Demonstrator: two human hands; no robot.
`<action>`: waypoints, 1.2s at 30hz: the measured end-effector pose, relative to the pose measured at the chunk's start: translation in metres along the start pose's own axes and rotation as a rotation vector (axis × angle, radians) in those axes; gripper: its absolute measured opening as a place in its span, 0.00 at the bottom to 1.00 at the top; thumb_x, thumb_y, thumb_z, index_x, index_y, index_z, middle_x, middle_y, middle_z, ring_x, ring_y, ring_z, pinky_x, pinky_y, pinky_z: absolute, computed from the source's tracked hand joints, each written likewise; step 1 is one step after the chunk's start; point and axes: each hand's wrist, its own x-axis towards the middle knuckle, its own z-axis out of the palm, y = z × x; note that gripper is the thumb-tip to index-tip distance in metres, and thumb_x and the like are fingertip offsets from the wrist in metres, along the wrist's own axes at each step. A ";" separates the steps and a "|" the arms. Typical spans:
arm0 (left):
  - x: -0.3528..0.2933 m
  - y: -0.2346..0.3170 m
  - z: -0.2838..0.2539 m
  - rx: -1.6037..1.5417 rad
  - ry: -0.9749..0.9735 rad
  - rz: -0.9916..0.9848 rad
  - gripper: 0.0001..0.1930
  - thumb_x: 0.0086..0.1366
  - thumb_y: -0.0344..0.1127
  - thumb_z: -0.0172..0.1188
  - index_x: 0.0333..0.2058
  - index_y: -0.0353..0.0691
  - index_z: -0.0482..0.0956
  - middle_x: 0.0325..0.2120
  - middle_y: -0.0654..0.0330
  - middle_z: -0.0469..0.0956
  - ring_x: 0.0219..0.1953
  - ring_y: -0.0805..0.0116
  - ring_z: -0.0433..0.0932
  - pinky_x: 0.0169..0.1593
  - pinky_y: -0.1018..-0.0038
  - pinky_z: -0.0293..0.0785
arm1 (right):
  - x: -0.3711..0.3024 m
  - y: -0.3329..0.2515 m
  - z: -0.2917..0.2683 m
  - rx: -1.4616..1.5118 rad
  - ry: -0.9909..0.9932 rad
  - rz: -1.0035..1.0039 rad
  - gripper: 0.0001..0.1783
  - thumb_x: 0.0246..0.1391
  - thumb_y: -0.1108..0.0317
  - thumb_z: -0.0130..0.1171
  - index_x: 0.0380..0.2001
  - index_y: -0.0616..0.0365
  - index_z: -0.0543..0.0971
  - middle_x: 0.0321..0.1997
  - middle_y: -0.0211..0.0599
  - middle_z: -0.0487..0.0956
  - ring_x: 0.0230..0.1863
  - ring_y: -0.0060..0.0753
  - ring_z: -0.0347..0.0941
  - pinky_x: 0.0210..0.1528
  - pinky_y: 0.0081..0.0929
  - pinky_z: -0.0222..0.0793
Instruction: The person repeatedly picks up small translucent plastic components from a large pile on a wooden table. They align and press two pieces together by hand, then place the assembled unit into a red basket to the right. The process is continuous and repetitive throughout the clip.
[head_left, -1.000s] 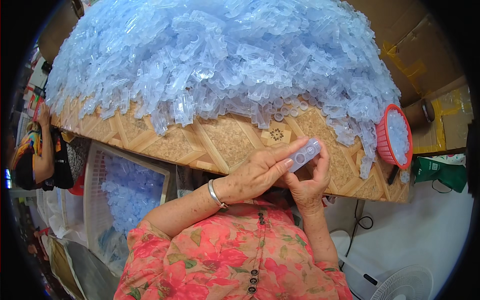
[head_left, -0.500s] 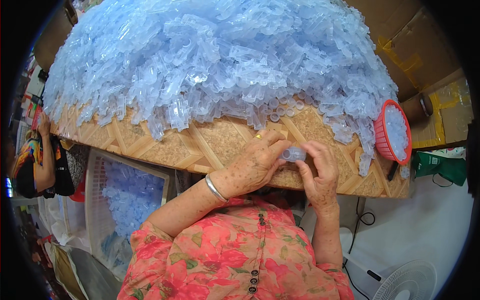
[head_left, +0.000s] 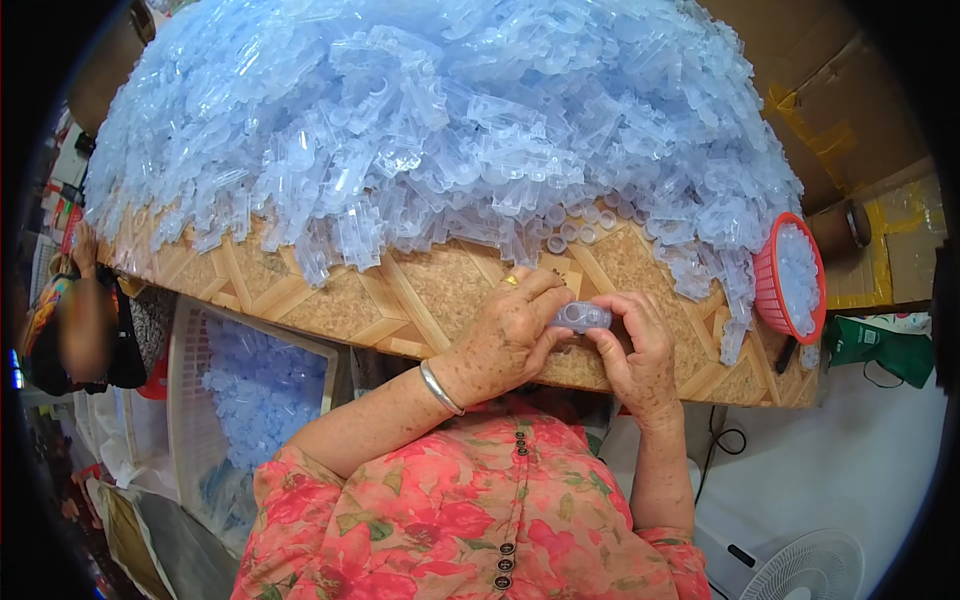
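A second ago the clear plastic piece point(head_left: 582, 317) slanted, with its far end pointing up to the right. Now it is held almost straight across, between the left grip point(head_left: 515, 325) and the right grip point(head_left: 642, 350). The left grip has curled its fingers more, so its gold ring point(head_left: 512, 280) shows now. It also covers part of the flower square point(head_left: 567, 267) on the bench point(head_left: 430, 275). The right grip has turned and now pinches the right end, fingers on the far side and thumb nearer.
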 end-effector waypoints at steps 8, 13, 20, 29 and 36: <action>-0.001 -0.002 0.002 0.007 0.041 0.020 0.22 0.57 0.29 0.71 0.50 0.34 0.78 0.44 0.48 0.77 0.45 0.45 0.77 0.47 0.56 0.75 | 0.054 0.013 -0.006 -0.258 -0.004 0.073 0.15 0.63 0.69 0.58 0.52 0.57 0.79 0.47 0.44 0.78 0.44 0.53 0.79 0.46 0.45 0.75; 0.000 -0.002 -0.001 -0.014 0.048 0.025 0.22 0.56 0.30 0.72 0.50 0.34 0.78 0.43 0.49 0.77 0.44 0.45 0.77 0.47 0.57 0.75 | 0.075 0.028 0.006 -0.476 -0.062 0.146 0.15 0.64 0.68 0.57 0.52 0.56 0.79 0.49 0.44 0.76 0.47 0.55 0.79 0.48 0.50 0.77; -0.001 -0.002 -0.002 -0.030 0.047 0.020 0.22 0.57 0.30 0.72 0.50 0.34 0.78 0.41 0.49 0.77 0.43 0.46 0.77 0.46 0.58 0.75 | 0.041 0.018 -0.018 -0.251 -0.090 0.205 0.11 0.61 0.68 0.61 0.42 0.62 0.83 0.34 0.43 0.80 0.37 0.47 0.79 0.40 0.41 0.74; -0.003 -0.002 -0.002 -0.033 0.045 -0.019 0.24 0.55 0.29 0.72 0.51 0.34 0.77 0.44 0.49 0.78 0.44 0.47 0.79 0.46 0.60 0.77 | 0.009 0.007 -0.049 -0.173 -0.181 0.402 0.13 0.54 0.71 0.67 0.42 0.63 0.84 0.30 0.40 0.80 0.31 0.35 0.76 0.38 0.33 0.72; -0.003 -0.004 -0.003 -0.030 0.030 -0.021 0.24 0.55 0.30 0.73 0.51 0.33 0.78 0.44 0.48 0.78 0.43 0.47 0.80 0.45 0.60 0.78 | 0.013 -0.021 -0.043 -0.135 0.017 0.269 0.13 0.51 0.73 0.69 0.42 0.60 0.83 0.37 0.39 0.81 0.33 0.38 0.77 0.39 0.34 0.74</action>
